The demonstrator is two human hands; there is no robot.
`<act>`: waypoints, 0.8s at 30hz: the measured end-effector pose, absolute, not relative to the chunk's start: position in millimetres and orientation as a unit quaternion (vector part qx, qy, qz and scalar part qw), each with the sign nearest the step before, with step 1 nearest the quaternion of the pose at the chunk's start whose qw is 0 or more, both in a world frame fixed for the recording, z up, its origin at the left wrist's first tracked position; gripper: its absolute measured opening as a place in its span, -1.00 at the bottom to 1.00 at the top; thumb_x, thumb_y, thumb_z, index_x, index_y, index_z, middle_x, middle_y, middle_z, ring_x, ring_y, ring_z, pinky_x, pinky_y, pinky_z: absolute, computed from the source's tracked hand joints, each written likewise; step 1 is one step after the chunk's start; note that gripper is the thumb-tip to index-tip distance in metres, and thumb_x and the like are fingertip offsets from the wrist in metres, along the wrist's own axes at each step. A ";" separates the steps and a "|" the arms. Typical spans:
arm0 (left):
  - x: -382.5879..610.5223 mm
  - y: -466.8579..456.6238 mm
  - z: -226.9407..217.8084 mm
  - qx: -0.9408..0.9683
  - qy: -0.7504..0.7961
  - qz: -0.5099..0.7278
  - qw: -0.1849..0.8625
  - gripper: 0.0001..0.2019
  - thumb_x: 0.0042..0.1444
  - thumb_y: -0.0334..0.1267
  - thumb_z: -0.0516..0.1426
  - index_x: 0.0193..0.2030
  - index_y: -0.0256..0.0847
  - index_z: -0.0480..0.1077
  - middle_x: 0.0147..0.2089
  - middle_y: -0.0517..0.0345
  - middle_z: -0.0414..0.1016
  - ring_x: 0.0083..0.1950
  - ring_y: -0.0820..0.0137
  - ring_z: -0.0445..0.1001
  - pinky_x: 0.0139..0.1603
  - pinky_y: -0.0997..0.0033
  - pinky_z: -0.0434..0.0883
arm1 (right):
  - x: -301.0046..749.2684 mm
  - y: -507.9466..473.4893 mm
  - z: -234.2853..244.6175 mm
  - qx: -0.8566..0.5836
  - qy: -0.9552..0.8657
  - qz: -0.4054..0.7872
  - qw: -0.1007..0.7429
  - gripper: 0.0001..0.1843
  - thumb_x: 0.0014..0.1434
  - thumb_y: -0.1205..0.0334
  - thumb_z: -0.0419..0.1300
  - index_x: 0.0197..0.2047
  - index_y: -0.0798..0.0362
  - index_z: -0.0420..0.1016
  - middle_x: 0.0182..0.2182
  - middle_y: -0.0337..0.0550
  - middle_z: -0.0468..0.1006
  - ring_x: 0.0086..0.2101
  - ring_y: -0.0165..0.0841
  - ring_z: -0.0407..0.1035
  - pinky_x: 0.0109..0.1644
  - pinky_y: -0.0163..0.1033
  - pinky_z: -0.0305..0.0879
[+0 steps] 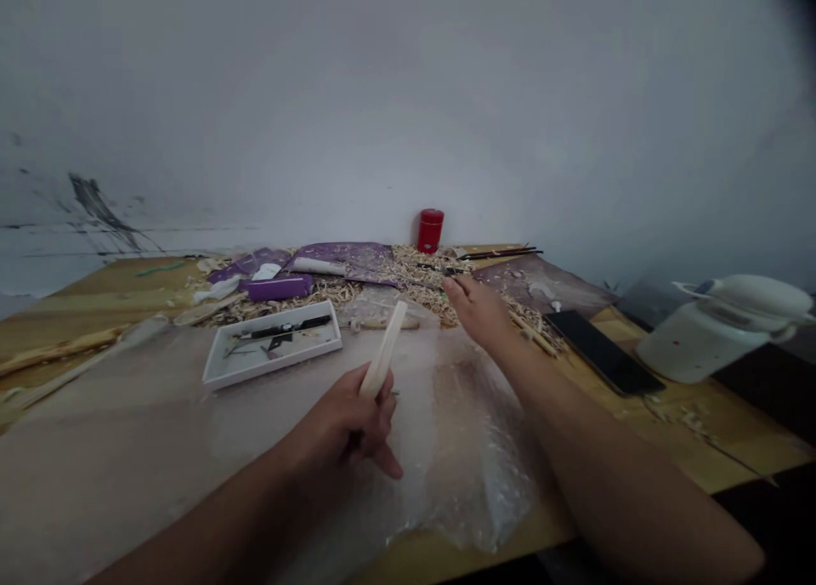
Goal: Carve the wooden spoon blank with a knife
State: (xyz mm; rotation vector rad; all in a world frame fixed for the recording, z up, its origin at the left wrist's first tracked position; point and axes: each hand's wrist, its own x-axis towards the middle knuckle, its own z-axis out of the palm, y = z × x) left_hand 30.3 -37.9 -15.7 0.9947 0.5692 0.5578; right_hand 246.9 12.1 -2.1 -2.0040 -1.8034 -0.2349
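Item: pale wooden strip, held upright in the left hand, its upper end standing clear above the fist and its lower end hidden. The left fingers were curled around it in a firm wrap, not a pinch. Judged by eye, it would handle as light and stiff, though it might snap if levered across its narrow section; the exposed upper length offered the likeliest second hold.

Right hand: empty as far as could be seen, reaching forward with the fingers loosely together, neither spread nor pinching. Nearest to it lay a heap of wood shavings and a dark tool, with no contact that could be confirmed.

Beneath the hands: a crumpled sheet of bubble wrap. Beyond it: a small carved wooden piece and a white tray containing a black-handled knife.

Further out: a purple case, a purple sheet, a red canister, thin brushes, a black phone and a white appliance, possibly a kettle.

Surface: a scuffed wooden table. Room: a pale wall, marked with dark stains at the left.
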 end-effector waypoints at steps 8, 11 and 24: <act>30.3 -24.1 -13.3 0.489 0.357 0.288 0.742 -0.82 -0.19 -0.44 -0.06 -0.37 -0.18 0.14 -0.74 0.45 0.05 -0.78 0.64 -0.10 -0.61 0.35 0.36 | 201.3 -15.6 -4.9 -0.602 -0.784 -0.057 0.137 -0.43 0.17 -0.16 -0.32 -0.29 0.01 0.36 -0.43 -0.20 0.49 -0.43 -0.38 0.33 -0.48 -0.33 -0.14; 31.2 -22.5 -11.5 0.512 0.378 0.287 0.716 -0.83 -0.19 -0.42 -0.04 -0.38 -0.17 0.13 -0.77 0.48 0.00 -0.79 0.63 -0.10 -0.63 0.36 0.35 | 193.4 -21.1 -4.7 -0.561 -0.819 -0.039 0.111 -0.43 0.16 -0.18 -0.30 -0.28 0.01 0.37 -0.41 -0.20 0.50 -0.42 -0.38 0.34 -0.47 -0.33 -0.12; 33.4 -23.8 -5.7 0.554 0.438 0.279 0.651 -0.84 -0.31 -0.44 -0.02 -0.49 -0.18 0.12 -0.65 0.40 0.03 -0.69 0.60 0.02 -0.71 0.48 0.29 | 193.8 -21.6 -1.0 -0.534 -0.838 -0.061 0.092 -0.40 0.15 -0.19 -0.35 -0.25 -0.02 0.36 -0.34 -0.18 0.50 -0.37 -0.32 0.36 -0.41 -0.31 -0.02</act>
